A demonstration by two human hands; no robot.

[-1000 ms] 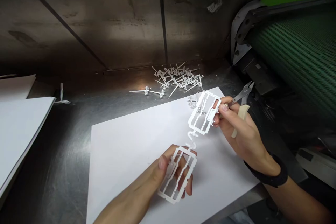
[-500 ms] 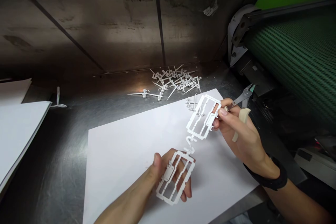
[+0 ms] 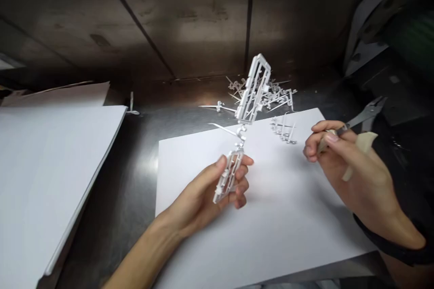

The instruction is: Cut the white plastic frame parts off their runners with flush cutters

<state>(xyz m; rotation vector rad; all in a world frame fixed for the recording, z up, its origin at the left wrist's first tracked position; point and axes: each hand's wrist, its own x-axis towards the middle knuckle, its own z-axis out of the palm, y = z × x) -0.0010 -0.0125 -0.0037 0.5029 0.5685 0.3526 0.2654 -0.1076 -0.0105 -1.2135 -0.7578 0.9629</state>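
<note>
My left hand [image 3: 210, 185] grips the lower of two white plastic frames [image 3: 254, 88], which are joined by a short curled runner [image 3: 240, 134]. The pair is tilted nearly edge-on, its upper frame standing out above the paper's far edge. A thin white spike sticks out leftward from the runner. At the right, my right hand [image 3: 352, 158] is closed around the pale handles of a pair of nippers [image 3: 368, 113], whose metal jaws point up and away from the frames. Several small trimmed sprue pieces [image 3: 285, 133] lie on the white sheet [image 3: 271, 235] between the hands.
Behind the sheet, a heap of white sprue scraps [image 3: 276, 95] lies on the metal table [image 3: 135, 162]. A stack of white sheets [image 3: 57, 158] occupies the left side. A stained metal wall [image 3: 203, 22] closes off the back, with dark machinery at the right.
My right hand has let go of the upper frame and moved right, keeping the nippers. My left hand has turned and raised the joined frames. The view has shifted left.
</note>
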